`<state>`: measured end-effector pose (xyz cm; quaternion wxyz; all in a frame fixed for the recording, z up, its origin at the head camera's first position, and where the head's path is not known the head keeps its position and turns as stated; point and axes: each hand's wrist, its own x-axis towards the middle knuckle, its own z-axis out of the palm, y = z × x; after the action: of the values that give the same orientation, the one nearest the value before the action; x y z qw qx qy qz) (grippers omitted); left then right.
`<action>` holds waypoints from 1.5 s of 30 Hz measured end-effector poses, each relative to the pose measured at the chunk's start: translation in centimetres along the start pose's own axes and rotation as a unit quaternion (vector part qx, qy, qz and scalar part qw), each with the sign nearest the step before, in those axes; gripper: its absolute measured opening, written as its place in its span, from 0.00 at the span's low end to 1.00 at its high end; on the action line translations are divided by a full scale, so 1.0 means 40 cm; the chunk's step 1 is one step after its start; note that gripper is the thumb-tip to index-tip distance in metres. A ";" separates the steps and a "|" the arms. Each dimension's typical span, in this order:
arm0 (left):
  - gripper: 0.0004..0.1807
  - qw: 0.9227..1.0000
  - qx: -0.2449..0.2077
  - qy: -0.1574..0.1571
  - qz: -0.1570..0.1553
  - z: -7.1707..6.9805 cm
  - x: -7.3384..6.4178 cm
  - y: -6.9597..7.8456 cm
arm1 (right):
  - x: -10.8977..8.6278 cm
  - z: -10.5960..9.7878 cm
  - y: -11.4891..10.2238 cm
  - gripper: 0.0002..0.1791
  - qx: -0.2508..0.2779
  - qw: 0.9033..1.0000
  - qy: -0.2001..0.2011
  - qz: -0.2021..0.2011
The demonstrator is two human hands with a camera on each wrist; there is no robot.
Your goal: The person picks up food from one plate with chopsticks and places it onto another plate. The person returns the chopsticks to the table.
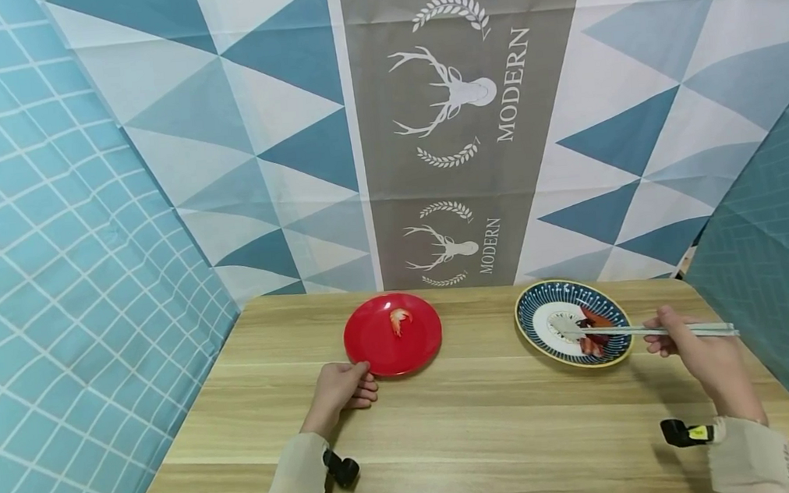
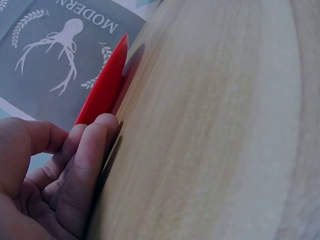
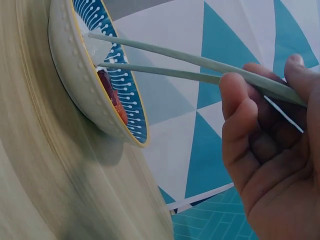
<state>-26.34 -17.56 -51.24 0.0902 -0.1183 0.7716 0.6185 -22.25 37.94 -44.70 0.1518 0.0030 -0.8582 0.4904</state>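
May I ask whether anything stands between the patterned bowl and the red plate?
Nothing visible does: only tabletop lies between the patterned bowl and the red plate, whose near left rim the left hand holds.

Landmark: wood-grain table [image 1: 497, 457], pale sheen where light catches it.
Behind table: triangle-print cloth [image 1: 282, 92], blues and white; I read MODERN [image 1: 513, 84] sideways on its grey panel [image 1: 459, 182], beside deer heads [image 1: 473, 92].
Left of table: light-blue sheet [image 1: 55, 307], white grid, wrinkled on my feed.
Right of table: teal sheet [image 1: 780, 220], herringbone.
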 end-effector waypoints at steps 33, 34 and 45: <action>0.19 1.000 0.004 0.002 0.000 0.000 -0.003 0.000 | -0.010 0.023 -0.057 0.20 -0.115 0.990 -0.018 -0.079; 0.19 1.000 0.004 0.001 0.000 0.000 -0.003 0.000 | -0.009 0.026 -0.056 0.20 -0.115 0.990 -0.019 -0.077; 0.20 1.000 0.006 0.001 0.004 0.000 -0.002 -0.002 | -0.001 0.048 -0.059 0.27 -0.081 0.995 -0.020 -0.047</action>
<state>-26.25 -17.56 -51.29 0.0881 -0.1155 0.7759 0.6140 -22.34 35.08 -43.62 0.1569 0.0409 -0.8968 0.4117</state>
